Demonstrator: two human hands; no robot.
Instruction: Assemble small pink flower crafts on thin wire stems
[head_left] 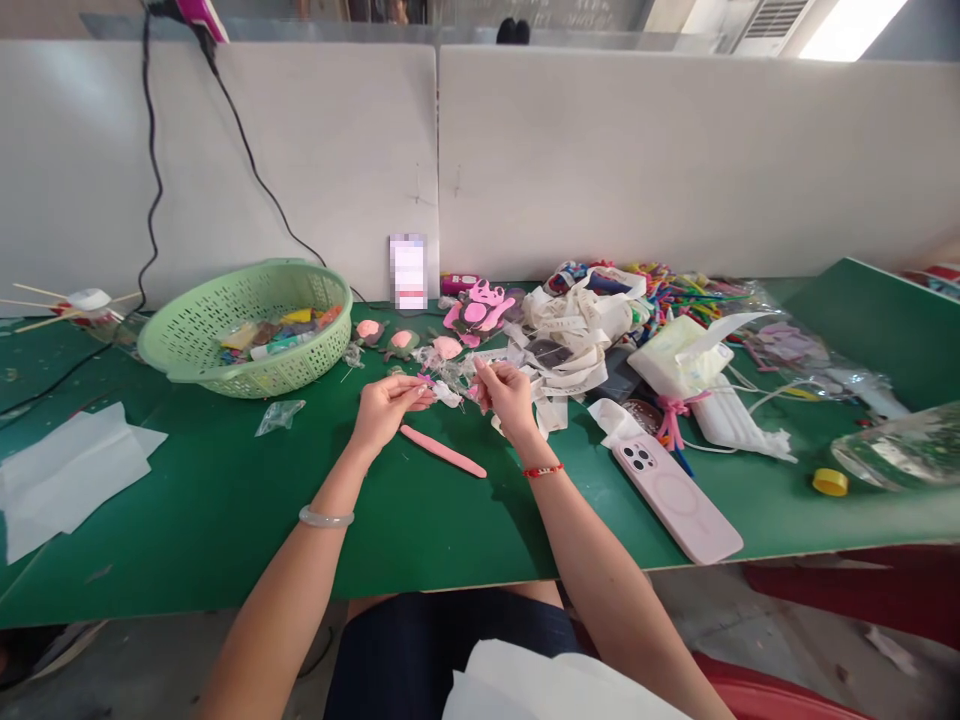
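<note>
My left hand [388, 408] and my right hand [506, 395] are raised close together above the green table [225, 500]. Each pinches something small and thin, too small to name, amid crumpled clear plastic [450, 382]. A pink modelling tool [442, 451] lies just below my hands. Beyond my left hand, several pink clay balls [401, 339] rest on dark green shapes. A pink foam cut-out [478, 313] lies behind my hands, and a heap of white ribbon strips [574, 345] lies beyond my right hand.
A pale green plastic basket [247, 300] holds colourful packets at the left. White sheets [71, 478] lie at the far left. To the right are a phone in a pink case [675, 500], a white packet [679, 357], colourful sticks [667, 290] and a plastic bottle [900, 447] with a yellow cap [830, 482].
</note>
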